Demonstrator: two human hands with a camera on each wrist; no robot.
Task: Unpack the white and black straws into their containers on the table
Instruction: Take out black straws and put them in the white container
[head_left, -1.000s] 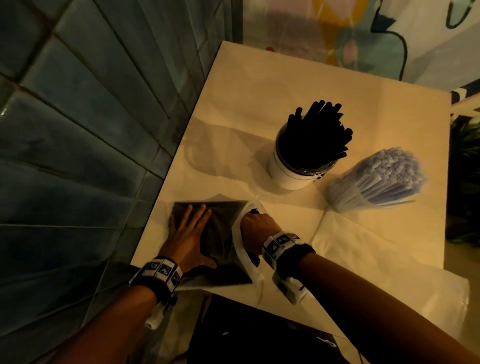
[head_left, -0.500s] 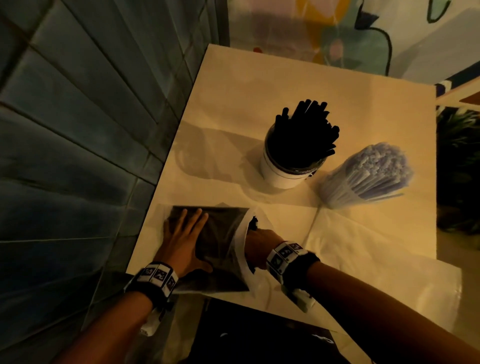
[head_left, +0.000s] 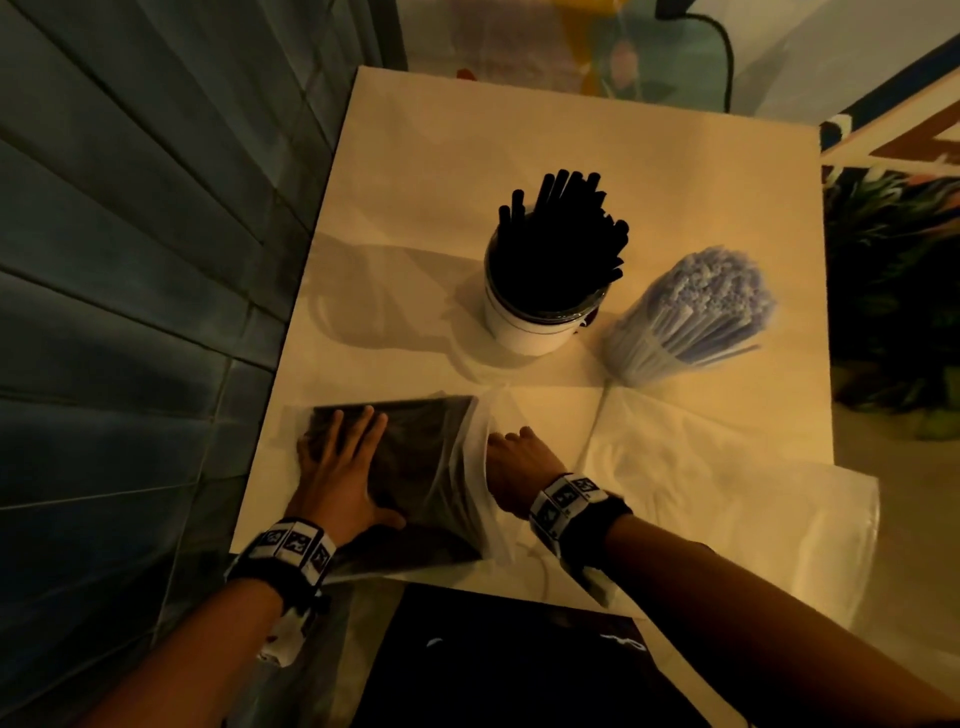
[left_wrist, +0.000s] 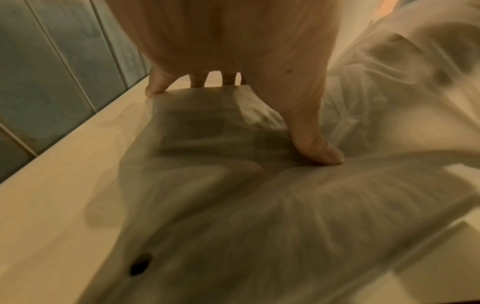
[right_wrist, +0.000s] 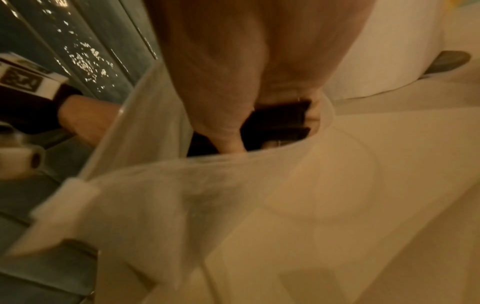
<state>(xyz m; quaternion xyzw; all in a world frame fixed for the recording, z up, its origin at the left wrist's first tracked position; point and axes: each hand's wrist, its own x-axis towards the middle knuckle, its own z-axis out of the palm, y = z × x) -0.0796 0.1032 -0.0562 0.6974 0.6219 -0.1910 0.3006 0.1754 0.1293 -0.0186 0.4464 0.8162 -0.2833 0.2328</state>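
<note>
So the left hand (head_left: 340, 475) was flat on top of the clear plastic bag of black straws (head_left: 415, 467), fingers spread and straight, just pressing it down onto the worktop (head_left: 415, 156). In the left wrist view you could see the thumb (left_wrist: 315, 148) and fingertips pushing on the plastic, not curled round it. That bag lay at the near left corner of the worktop, right by the tiled wall (head_left: 130, 260).

The right hand (head_left: 511, 467) was at the open end of the bag, on its right side. In the right wrist view the fingers (right_wrist: 223, 131) went in through the mouth of the bag, with the dark ends of the straws (right_wrist: 280, 121) right there between thumb and fingers. It looked like they were closing round some straws, but it was blurry and I honestly couldn't tell if it had a real hold on them.

Further back, around the middle of the worktop, stood a white cup (head_left: 530, 327) stuffed with black straws (head_left: 566, 234) sticking upright out of it. Just to its right was a clear container (head_left: 639, 353) packed with white straws (head_left: 711, 291), leaning away to the right. The two were near each other but not touching, as far as I could see.

An empty-looking clear bag (head_left: 727, 493) lay flat on the right near side of the worktop, hanging a bit past the edge. Some dark thing (head_left: 519, 665) sat below the near edge; couldn't make out what it was.
</note>
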